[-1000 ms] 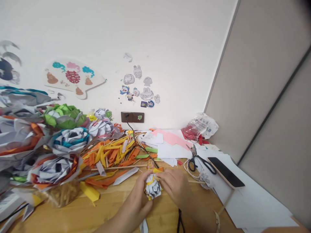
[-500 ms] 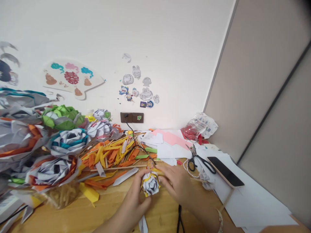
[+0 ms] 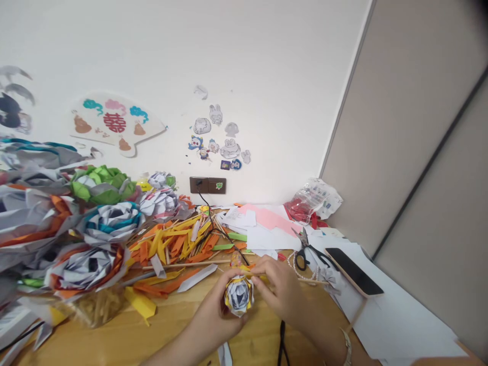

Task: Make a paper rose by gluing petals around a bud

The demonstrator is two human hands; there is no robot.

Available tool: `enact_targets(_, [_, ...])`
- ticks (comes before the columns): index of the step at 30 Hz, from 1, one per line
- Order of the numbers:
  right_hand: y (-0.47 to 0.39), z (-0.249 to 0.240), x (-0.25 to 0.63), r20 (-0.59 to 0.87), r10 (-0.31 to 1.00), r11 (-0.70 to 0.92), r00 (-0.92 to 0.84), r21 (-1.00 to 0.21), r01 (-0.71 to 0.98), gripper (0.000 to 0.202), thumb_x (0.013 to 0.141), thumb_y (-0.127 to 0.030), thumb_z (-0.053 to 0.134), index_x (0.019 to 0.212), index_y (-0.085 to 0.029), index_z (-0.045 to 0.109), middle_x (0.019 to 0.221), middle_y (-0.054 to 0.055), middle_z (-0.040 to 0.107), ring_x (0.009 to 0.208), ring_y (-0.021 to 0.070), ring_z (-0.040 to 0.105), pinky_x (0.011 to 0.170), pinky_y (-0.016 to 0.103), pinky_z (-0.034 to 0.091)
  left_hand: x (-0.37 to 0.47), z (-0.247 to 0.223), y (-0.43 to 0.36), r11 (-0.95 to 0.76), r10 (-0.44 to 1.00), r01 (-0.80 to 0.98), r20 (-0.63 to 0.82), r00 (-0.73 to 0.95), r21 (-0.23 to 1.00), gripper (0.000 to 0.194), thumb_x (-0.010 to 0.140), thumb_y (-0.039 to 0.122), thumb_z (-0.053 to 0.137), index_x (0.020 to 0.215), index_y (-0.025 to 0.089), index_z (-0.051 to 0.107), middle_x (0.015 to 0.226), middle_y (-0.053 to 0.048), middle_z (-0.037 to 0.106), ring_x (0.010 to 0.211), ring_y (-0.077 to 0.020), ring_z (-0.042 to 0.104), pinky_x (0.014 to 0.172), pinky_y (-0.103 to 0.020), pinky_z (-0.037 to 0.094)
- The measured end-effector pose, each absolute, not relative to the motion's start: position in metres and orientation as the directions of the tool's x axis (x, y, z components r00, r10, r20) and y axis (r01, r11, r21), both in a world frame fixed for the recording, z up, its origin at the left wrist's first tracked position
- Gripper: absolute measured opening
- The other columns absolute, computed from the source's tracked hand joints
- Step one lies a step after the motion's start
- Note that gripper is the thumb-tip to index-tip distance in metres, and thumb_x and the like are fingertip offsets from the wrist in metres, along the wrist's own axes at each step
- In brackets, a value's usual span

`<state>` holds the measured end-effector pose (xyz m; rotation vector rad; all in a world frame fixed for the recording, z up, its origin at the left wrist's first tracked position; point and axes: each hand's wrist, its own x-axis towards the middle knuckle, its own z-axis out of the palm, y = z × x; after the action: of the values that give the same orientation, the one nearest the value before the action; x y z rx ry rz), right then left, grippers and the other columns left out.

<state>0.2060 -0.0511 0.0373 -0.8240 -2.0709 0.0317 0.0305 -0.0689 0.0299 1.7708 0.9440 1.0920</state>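
Note:
A small folded-paper flower (image 3: 239, 296), white and grey with yellow edges, faces up at the lower middle. My left hand (image 3: 223, 305) is closed round its left side, with the thumb below it. Just right of the flower, my right hand (image 3: 277, 287) pinches a yellow paper strip (image 3: 259, 275) at the back of the flower. A thin wooden stick (image 3: 310, 281) shows to the right of my right hand, ending near a small grey paper piece (image 3: 330, 280). Where the stick meets the flower is hidden.
Large paper flowers (image 3: 87, 267) crowd the left side. Orange and yellow strips (image 3: 179, 241) lie behind my hands with sticks and a black cable. On the right are scissors (image 3: 305, 249), a phone (image 3: 354, 272), white sheets (image 3: 404, 310) and a plastic bag (image 3: 314, 201).
The flower has turned and shifted slightly right, now facing up more directly. My left hand has moved with it, and the fingers of my right hand have risen a little.

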Motion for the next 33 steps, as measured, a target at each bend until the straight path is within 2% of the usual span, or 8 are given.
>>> enact_targets(4, [-0.049,0.038,0.207,0.701,0.56,0.8,-0.442,-0.319,0.508,0.013,0.089,-0.028,0.049,0.086,-0.02,0.058,0.08,0.003,0.064,0.077,0.0162,0.059,0.067,0.028,0.044,0.027,0.026,-0.069,-0.446,0.878,0.288,0.35,0.327,0.847,0.061,0.057,0.006,0.059,0.115,0.02,0.045,0.117,-0.01,0.058,0.11,-0.0259,0.055,0.091,-0.036,0.047])
enact_targets(8, [-0.047,0.035,0.206,0.708,0.555,0.801,-0.437,-0.314,0.51,0.018,0.089,-0.033,0.049,0.083,-0.02,0.058,0.077,0.003,0.064,0.073,0.0159,0.059,0.066,0.028,0.044,0.025,0.022,-0.067,-0.499,0.854,0.337,0.388,0.347,0.798,0.061,0.059,0.005,0.057,0.117,0.019,0.044,0.118,-0.011,0.059,0.111,-0.0256,0.055,0.093,-0.037,0.045])
enact_targets(13, [-0.047,0.034,0.205,0.713,0.546,0.803,-0.439,-0.296,0.518,0.022,0.09,-0.037,0.049,0.082,-0.019,0.059,0.075,0.003,0.064,0.071,0.0154,0.059,0.064,0.028,0.044,0.024,0.019,-0.065,-0.572,0.807,0.343,0.437,0.397,0.745,0.06,0.058,0.002,0.053,0.115,0.021,0.045,0.113,-0.009,0.062,0.106,-0.0234,0.058,0.091,-0.034,0.047])
enact_targets(18, [-0.049,0.039,0.206,0.718,0.518,0.827,-0.465,-0.28,0.488,0.021,0.088,-0.038,0.052,0.08,-0.019,0.059,0.074,0.002,0.065,0.07,0.0151,0.06,0.061,0.027,0.043,0.024,0.017,-0.066,-0.576,0.803,0.363,0.424,0.418,0.733,0.065,0.057,0.001,0.053,0.119,0.021,0.046,0.119,-0.01,0.06,0.11,-0.0247,0.056,0.093,-0.036,0.045])
enact_targets(25, [-0.045,0.043,0.213,0.681,0.487,0.858,-0.547,-0.255,0.446,0.022,0.087,-0.041,0.052,0.087,-0.02,0.059,0.081,0.003,0.067,0.075,0.0151,0.061,0.064,0.027,0.046,0.024,0.023,-0.068,-0.593,0.788,0.346,0.435,0.436,0.728,0.063,0.059,0.0,0.051,0.117,0.023,0.05,0.115,-0.008,0.063,0.108,-0.0246,0.057,0.089,-0.035,0.048])
enact_targets(29, [-0.044,0.04,0.213,0.69,0.456,0.867,-0.562,-0.201,0.456,0.024,0.088,-0.042,0.05,0.086,-0.02,0.059,0.078,0.003,0.067,0.073,0.0146,0.061,0.063,0.026,0.045,0.023,0.022,-0.068,-0.592,0.786,0.352,0.422,0.452,0.725,0.063,0.058,-0.001,0.05,0.116,0.024,0.052,0.114,-0.006,0.063,0.106,-0.0239,0.058,0.087,-0.033,0.049])
enact_targets(33, [-0.046,0.037,0.209,0.693,0.441,0.848,-0.57,-0.113,0.519,0.025,0.092,-0.035,0.043,0.08,-0.021,0.059,0.07,0.001,0.065,0.065,0.0136,0.059,0.058,0.026,0.039,0.022,0.017,-0.066,-0.588,0.795,0.376,0.425,0.433,0.716,0.059,0.058,0.001,0.051,0.113,0.022,0.051,0.113,-0.007,0.063,0.104,-0.0232,0.059,0.088,-0.033,0.048])
